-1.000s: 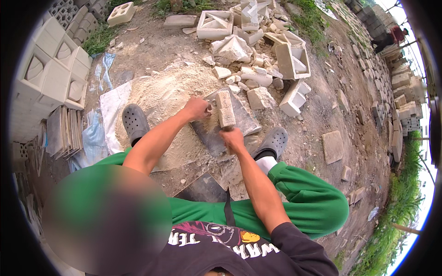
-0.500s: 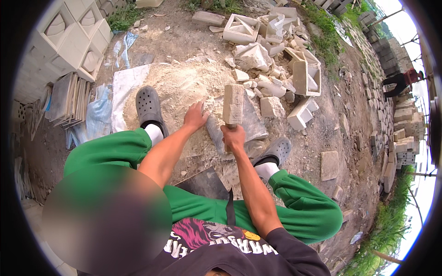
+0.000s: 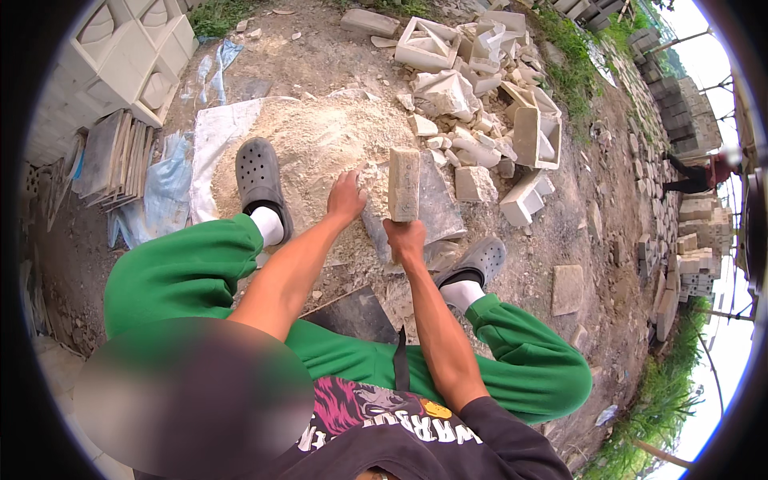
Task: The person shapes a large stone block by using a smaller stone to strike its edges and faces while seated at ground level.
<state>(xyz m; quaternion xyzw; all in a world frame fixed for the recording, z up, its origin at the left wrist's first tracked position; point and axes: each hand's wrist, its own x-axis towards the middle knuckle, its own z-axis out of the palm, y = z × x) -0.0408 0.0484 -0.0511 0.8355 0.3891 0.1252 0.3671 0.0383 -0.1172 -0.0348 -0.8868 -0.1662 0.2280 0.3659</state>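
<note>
My right hand [image 3: 406, 239] is wrapped round the handle of a mallet [image 3: 404, 186] with a pale, dusty, block-shaped head. The mallet head is over a dark grey slab [image 3: 436, 200] strewn with crumbs. My left hand [image 3: 346, 198] rests with curled fingers at the slab's left edge, beside pale crushed rubble; whatever lies under its fingertips is hidden. A heap of pale crushed powder [image 3: 320, 132] spreads beyond my hands, partly over a white sheet [image 3: 210, 160].
Broken pale blocks [image 3: 480, 132] pile up at the far right. Moulded blocks [image 3: 132, 60] stack at the far left, above leaning flat boards [image 3: 112, 160]. My shoes [image 3: 260, 180] flank the work spot. A dark plate [image 3: 356, 316] lies nearer me. Another person [image 3: 704, 174] stands at the far right.
My left hand has shifted slightly, and the lump that showed by its fingertips is less visible. The mallet stays over the slab, nearly unmoved. The distant person has changed posture.
</note>
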